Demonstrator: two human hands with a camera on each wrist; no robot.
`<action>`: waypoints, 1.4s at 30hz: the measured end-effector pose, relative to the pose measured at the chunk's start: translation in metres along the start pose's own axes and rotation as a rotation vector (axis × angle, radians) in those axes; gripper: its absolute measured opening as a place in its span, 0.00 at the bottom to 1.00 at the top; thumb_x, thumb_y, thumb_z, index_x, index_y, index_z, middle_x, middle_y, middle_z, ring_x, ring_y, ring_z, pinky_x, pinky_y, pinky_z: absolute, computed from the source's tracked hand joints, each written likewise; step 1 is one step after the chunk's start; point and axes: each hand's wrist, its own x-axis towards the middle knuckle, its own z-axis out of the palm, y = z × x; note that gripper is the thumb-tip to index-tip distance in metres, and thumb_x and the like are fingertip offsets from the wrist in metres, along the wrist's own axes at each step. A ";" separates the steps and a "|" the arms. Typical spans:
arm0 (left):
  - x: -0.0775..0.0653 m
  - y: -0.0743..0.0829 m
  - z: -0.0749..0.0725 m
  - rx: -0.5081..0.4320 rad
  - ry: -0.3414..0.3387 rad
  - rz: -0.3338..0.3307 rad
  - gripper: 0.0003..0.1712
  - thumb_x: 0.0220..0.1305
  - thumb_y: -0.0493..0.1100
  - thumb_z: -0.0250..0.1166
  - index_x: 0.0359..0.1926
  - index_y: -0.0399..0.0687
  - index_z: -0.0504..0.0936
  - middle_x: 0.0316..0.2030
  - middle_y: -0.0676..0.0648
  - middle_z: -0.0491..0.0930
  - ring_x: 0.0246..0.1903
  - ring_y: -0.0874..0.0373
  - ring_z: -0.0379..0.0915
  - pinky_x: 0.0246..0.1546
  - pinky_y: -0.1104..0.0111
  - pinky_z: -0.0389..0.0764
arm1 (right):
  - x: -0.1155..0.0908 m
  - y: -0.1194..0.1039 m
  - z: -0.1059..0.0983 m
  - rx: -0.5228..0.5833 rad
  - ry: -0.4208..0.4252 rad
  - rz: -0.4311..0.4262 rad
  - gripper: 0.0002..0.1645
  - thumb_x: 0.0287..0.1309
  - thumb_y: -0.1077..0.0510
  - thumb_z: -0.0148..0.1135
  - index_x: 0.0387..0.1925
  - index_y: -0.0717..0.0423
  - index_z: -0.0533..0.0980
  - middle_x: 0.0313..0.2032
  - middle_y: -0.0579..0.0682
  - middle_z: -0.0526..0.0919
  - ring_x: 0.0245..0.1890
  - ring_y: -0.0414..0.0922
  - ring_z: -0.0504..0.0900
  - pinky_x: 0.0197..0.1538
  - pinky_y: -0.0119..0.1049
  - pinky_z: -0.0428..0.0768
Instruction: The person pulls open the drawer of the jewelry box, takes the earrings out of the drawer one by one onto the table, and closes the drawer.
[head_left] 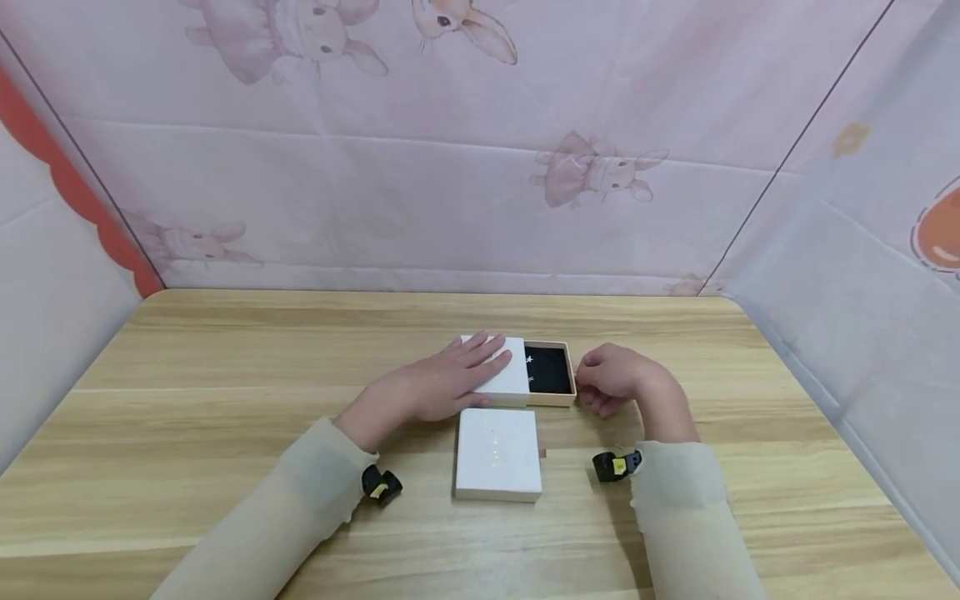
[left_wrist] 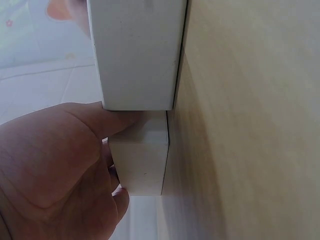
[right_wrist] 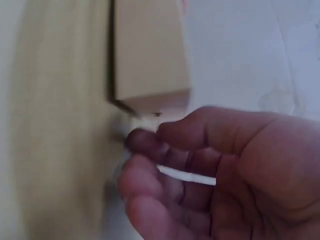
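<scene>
Head view, half-open box (head_left: 518, 383) on wood-grain table (head_left: 285, 358), rabbit-print backdrop (head_left: 427, 183), probably cloth

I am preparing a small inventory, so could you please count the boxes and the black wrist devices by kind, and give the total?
Closed white box: 1
Partly open white box: 1
Black wrist devices, left and right: 2
Total: 4
</scene>
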 end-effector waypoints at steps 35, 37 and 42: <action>0.000 0.000 0.001 -0.014 -0.003 0.005 0.38 0.79 0.52 0.48 0.80 0.49 0.43 0.80 0.43 0.34 0.78 0.43 0.27 0.76 0.48 0.39 | 0.016 -0.041 0.041 -0.505 0.432 -0.323 0.08 0.62 0.60 0.64 0.41 0.52 0.86 0.27 0.44 0.82 0.27 0.43 0.75 0.38 0.39 0.77; 0.000 0.000 0.001 -0.016 0.002 0.009 0.38 0.79 0.52 0.48 0.80 0.48 0.44 0.80 0.42 0.35 0.78 0.43 0.28 0.76 0.48 0.40 | 0.016 -0.040 0.041 -0.498 0.430 -0.331 0.07 0.61 0.61 0.65 0.40 0.52 0.86 0.27 0.44 0.82 0.28 0.43 0.75 0.38 0.39 0.77; 0.000 -0.001 0.002 -0.009 -0.003 0.000 0.38 0.78 0.53 0.48 0.80 0.51 0.43 0.80 0.44 0.34 0.78 0.45 0.26 0.77 0.49 0.40 | 0.017 -0.039 0.042 -0.486 0.426 -0.339 0.04 0.60 0.62 0.66 0.32 0.50 0.84 0.24 0.43 0.79 0.27 0.43 0.75 0.37 0.38 0.76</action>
